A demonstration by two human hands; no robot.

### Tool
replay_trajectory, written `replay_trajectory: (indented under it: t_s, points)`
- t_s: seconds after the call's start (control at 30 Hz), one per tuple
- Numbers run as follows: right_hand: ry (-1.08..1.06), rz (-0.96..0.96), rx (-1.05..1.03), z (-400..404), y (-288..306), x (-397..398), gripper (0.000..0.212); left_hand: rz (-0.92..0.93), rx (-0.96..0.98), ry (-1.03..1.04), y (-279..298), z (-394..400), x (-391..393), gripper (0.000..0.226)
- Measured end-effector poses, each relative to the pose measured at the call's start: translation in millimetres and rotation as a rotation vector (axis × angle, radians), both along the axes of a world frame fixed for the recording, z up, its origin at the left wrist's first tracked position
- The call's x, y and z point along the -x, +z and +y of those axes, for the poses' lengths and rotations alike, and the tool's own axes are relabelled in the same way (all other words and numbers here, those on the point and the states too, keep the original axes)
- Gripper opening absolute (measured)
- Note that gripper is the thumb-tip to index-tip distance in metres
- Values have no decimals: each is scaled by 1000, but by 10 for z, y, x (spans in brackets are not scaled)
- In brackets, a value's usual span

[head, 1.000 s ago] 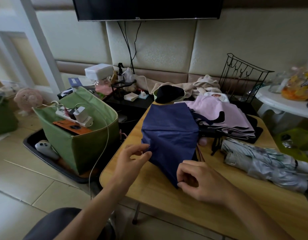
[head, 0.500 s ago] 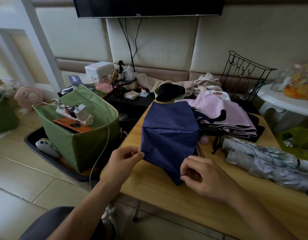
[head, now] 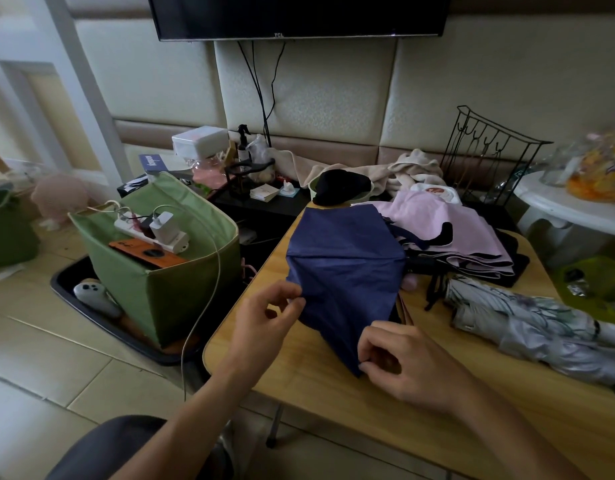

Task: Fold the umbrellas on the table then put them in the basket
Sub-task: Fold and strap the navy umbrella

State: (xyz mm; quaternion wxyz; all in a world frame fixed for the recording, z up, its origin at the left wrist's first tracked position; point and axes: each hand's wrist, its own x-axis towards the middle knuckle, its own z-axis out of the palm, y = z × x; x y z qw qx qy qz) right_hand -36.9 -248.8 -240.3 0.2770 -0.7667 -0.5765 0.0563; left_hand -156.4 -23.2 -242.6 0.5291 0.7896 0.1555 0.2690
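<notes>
Dim, soft daylight seeps in from the left, leaving the table (head: 437,410) murky with faint shadows, while the wide lens bends the edges and the far right corner smears into blur.

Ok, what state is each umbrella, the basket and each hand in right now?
Navy umbrella: collapsed, canopy loose, unrolled.
Pink umbrella: loose, unfolded.
Grey umbrella: bundled, lying flat.
Basket: on the floor, holds no umbrella.
Left hand: pinches navy canopy edge.
Right hand: pinches canopy tip.

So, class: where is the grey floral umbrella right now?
The grey floral umbrella lies collapsed at the wooden table's right side in the head view, right of the navy umbrella.
</notes>
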Motion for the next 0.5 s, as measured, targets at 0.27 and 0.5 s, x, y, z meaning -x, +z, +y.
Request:
replay_trajectory:
  t_s: [0.27,0.5]
  points:
    - [-81,6,-42,-53,21,-51,19,101,237,93,-97,117,5,10]
    - [-92,33,-75,-82,62,-120,23,320,503,-25,-16,205,75,17]
